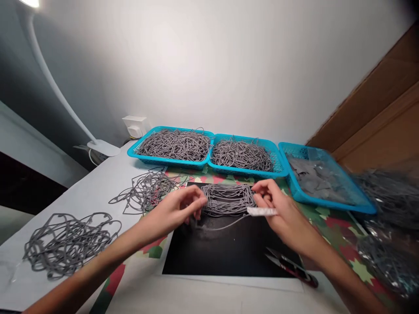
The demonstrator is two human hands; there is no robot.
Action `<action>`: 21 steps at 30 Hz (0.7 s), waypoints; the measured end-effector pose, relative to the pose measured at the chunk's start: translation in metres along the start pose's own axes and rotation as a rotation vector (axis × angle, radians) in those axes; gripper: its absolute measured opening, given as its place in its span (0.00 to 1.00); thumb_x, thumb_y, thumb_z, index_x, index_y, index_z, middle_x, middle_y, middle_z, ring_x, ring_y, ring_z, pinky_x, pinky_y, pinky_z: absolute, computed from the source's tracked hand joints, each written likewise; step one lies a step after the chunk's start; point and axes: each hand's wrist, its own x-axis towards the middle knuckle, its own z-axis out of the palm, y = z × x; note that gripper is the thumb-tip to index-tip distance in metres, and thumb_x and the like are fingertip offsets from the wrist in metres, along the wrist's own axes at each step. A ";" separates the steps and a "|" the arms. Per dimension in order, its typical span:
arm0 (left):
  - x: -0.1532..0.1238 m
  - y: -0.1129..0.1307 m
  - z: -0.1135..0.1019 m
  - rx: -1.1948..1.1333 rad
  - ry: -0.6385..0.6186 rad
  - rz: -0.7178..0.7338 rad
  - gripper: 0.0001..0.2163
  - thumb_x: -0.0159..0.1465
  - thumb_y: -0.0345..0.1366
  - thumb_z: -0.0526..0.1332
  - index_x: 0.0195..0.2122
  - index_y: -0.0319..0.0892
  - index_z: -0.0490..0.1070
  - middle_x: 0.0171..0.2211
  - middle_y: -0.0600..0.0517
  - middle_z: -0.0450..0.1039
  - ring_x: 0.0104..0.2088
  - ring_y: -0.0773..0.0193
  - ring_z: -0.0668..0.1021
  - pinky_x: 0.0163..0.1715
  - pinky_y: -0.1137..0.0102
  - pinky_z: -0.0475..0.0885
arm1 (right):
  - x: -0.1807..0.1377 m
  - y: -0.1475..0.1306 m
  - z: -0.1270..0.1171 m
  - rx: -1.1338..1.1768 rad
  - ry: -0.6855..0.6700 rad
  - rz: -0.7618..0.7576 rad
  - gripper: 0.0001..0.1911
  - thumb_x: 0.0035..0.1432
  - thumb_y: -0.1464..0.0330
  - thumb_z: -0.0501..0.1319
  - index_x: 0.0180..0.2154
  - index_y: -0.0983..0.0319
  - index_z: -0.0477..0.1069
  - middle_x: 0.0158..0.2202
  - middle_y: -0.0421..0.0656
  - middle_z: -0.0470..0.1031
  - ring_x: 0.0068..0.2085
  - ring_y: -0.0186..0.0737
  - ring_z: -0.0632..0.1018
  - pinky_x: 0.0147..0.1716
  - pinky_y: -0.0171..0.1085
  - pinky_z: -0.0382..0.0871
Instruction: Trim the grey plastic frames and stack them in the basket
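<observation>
Over a black mat (209, 257), a thin grey rubber-like loop (225, 226) sags between my two hands, slightly blurred. My left hand (188, 203) pinches its left end, the fingertips partly hidden. My right hand (271, 203), with white tape round the thumb, closes on the other end. Directly behind the loop, between the hands, lies a neatly layered stack of grey loops (227, 200) on the mat. A pair of thread snips (291, 267) with dark blades and a red-black handle rests by the mat's front right corner, below my right hand.
Two blue baskets (170, 163) (248, 172) full of loose grey loops stand at the back. Another blue basket (330, 202) holds flat grey pieces. Tangled loops (70, 244) lie at left, more (147, 189) behind. Clear bags (389, 261) crowd the right; a lamp (104, 148) stands back left.
</observation>
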 end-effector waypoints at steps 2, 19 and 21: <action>0.020 0.002 -0.002 0.123 0.043 0.023 0.20 0.74 0.58 0.62 0.40 0.44 0.73 0.30 0.54 0.76 0.30 0.60 0.81 0.25 0.71 0.74 | 0.016 0.009 0.007 -0.078 0.014 0.015 0.09 0.78 0.59 0.51 0.49 0.55 0.66 0.38 0.42 0.80 0.37 0.45 0.82 0.32 0.38 0.68; -0.004 -0.001 0.044 0.607 0.033 0.383 0.13 0.82 0.42 0.55 0.42 0.46 0.74 0.32 0.56 0.76 0.28 0.65 0.76 0.30 0.70 0.68 | -0.140 0.055 -0.021 -0.290 -0.075 0.105 0.05 0.72 0.63 0.67 0.45 0.53 0.72 0.43 0.38 0.80 0.40 0.44 0.85 0.36 0.36 0.74; 0.012 0.005 0.066 0.628 -0.061 0.539 0.13 0.83 0.38 0.55 0.42 0.44 0.75 0.36 0.53 0.77 0.33 0.63 0.79 0.33 0.70 0.71 | -0.153 0.052 -0.017 -0.271 -0.116 0.107 0.03 0.75 0.68 0.62 0.48 0.53 0.72 0.45 0.39 0.81 0.40 0.43 0.85 0.38 0.36 0.76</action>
